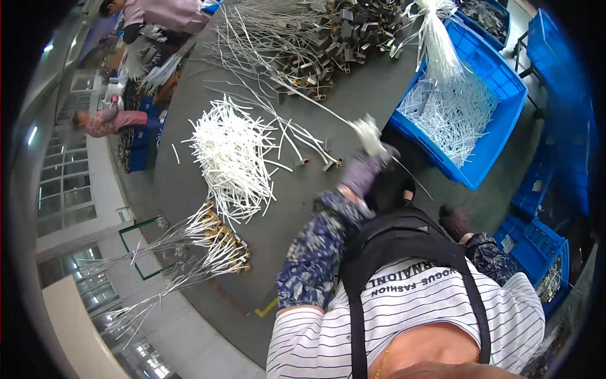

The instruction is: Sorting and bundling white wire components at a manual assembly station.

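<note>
My left hand (366,170), in a purple-grey glove, is closed around a small bunch of white sleeves (369,136) at the right edge of the grey table (297,221). A thin wire passes by the bunch, running from the table and down past its edge. My right hand (454,221), in a dark glove, hangs low near my apron, away from the table; its fingers are too dark to read. Nearest the left hand on the table lie a few wires with small metal terminal pieces (331,163) at their ends.
A heap of white sleeves (230,158) lies mid-table, with wires with brass-coloured ends (237,246) beside it. Many metal parts (353,38) with wires pile up at the far side. A blue crate (505,120) of white strands stands right. Co-workers (113,120) are at left.
</note>
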Demonstrator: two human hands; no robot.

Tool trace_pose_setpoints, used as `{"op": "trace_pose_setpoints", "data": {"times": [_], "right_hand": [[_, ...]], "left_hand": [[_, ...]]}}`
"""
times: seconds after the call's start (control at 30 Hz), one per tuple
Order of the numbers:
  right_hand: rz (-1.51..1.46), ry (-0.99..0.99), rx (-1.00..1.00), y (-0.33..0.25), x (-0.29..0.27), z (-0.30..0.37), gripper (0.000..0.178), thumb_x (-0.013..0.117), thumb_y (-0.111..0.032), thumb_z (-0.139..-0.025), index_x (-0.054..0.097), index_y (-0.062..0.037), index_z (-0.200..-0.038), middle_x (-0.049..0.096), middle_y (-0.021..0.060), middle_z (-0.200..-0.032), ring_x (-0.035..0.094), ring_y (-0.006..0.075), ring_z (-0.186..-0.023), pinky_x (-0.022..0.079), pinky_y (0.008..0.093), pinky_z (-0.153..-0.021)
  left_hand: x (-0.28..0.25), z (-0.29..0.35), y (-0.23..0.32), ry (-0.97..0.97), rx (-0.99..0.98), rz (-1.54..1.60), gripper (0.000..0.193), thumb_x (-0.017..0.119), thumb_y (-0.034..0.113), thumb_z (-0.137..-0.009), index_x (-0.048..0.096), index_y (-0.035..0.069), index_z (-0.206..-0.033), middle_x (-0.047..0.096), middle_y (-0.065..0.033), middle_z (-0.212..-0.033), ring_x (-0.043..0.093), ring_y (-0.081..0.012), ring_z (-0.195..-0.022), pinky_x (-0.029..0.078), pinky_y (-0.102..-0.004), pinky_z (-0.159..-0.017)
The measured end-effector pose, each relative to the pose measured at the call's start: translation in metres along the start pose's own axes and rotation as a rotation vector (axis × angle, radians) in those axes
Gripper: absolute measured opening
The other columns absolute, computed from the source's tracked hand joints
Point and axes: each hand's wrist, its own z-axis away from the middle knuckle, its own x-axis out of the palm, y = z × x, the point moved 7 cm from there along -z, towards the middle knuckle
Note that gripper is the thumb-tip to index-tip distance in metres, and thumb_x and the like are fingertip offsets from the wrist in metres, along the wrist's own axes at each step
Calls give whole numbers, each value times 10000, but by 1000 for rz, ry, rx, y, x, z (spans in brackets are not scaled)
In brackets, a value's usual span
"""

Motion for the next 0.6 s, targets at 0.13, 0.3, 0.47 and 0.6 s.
{"op": "trace_pose_setpoints", "data": {"times": [0.13,0.3,0.47,0.6], "right_hand": [[-56,-15,12,-60,-22,-1,284,636,-146,-716,640,-39,-979,651,226,-914,630,401,-878,494,432,-747],[-511,-19,-347,-209,-32,-40,483,686,-162,-704,535,-61,-1152,609,118,-1005,577,209,-930,471,352,-804],[-552,-230,-388,-351,-29,-55,595,733,-234,-730,490,-81,-1251,590,128,-1067,576,208,-957,464,328,-845],[-163,1,-557,-404,-27,-117,592,703,-287,-777,480,-106,-1295,559,184,-1196,594,287,-976,499,386,-826]], "left_hand": [[-61,22,18,383,110,-25,244,578,231,-908,556,75,-1095,615,-44,-861,612,-179,-747,504,-344,-600],[-119,33,75,647,80,43,335,667,377,-834,647,49,-898,576,-18,-681,538,-164,-591,497,-307,-567],[-119,12,29,607,60,-258,345,663,342,-851,659,1,-902,597,-36,-699,517,-165,-601,451,-340,-565],[-180,30,74,680,102,-1334,357,668,365,-847,658,8,-847,612,-70,-639,604,-182,-572,468,-324,-512]]}}
